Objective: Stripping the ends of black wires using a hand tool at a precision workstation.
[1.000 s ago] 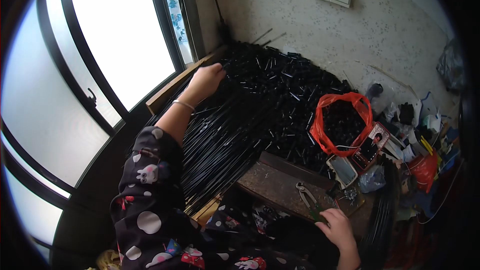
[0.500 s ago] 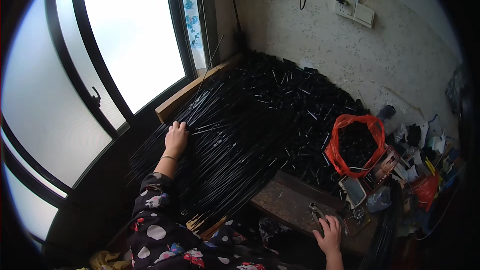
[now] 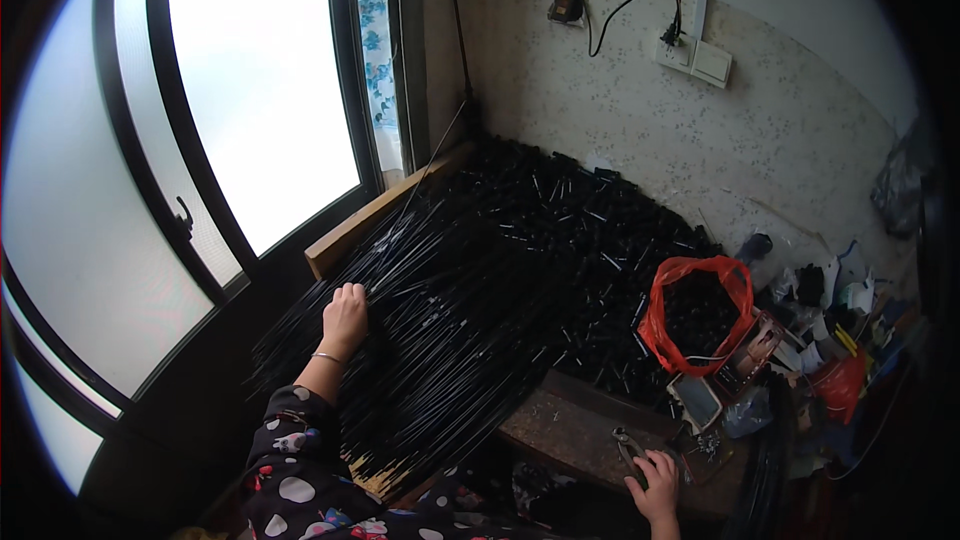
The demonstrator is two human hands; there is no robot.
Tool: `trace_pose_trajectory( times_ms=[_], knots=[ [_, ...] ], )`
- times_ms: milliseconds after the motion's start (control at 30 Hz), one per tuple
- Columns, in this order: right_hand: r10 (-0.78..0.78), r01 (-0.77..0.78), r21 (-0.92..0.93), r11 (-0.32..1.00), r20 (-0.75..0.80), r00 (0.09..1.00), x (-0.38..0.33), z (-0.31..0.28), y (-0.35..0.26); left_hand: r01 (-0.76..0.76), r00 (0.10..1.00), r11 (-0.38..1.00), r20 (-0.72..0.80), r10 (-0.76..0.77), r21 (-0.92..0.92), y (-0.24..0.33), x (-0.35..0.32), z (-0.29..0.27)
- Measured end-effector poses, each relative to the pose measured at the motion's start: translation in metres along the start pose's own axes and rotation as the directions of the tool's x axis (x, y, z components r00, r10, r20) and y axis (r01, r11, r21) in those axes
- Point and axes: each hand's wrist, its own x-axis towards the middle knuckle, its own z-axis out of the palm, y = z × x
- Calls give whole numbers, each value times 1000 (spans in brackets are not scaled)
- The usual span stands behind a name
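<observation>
Over the left side of a heap of thin black rods [image 3: 430, 360], my left hand [image 3: 346, 318] is closed. One long thin rod [image 3: 420, 180] runs up from its fingers toward the corner of the wall. Low on the right, my right hand [image 3: 656, 488] has its thumb and fingers curled about the handles of a pair of pliers [image 3: 623, 439]. The pliers' jaws point away from me, over a dark worn board [image 3: 570, 430]. My palm hides part of the handles.
Short black pieces [image 3: 570, 210] are piled behind the rods. A red plastic bag [image 3: 657, 325] holding dark pieces stands right of them, near a phone-like device [image 3: 698, 401] and small metal bits [image 3: 710, 445]. A wooden edge board [image 3: 385, 208] borders the heap below the window.
The view has tilted up slightly, so the scene sits lower. The rod from my left hand leans farther right. My right fingers have curled in more around the pliers' handles.
</observation>
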Motion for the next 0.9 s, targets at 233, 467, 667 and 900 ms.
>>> trace_pose_trajectory(
  times_ms=[233,467,667,900],
  knots=[
    [-8,8,14,1000,-7,1000,3,2,1,78,994,982,61,-90,170,-13,-11,9],
    [30,-30,11,999,-10,999,-2,-2,1,42,995,997,-85,-47,-62,17,9,-31],
    [24,-24,33,999,-17,1000,-3,0,4,97,993,949,-36,-112,-299,47,31,-46],
    [14,-12,75,997,-23,1000,-3,-2,5,161,973,697,229,5,-698,86,70,-104]
  ],
)
